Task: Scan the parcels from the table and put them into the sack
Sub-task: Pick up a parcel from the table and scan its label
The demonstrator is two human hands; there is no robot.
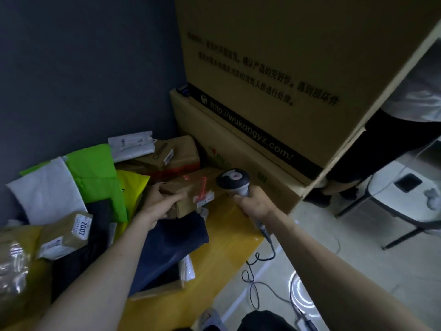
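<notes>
Here the left hand (pixel 162 204) grips a brown cardboard parcel (pixel 193 192) by its near end, above the yellow table (pixel 229 237). Just beside it, the right hand (pixel 254 203) is closed around the handle of a scanner (pixel 232 181), whose head is over the parcel's right end. More parcels lie around: a green bag (pixel 95 177), a dark blue bag (pixel 167 244). Large cartons (pixel 274 80) stand behind.

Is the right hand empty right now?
No, the right hand grips the handle of a corded barcode scanner, its head beside the cardboard parcel held by the left hand.
</notes>
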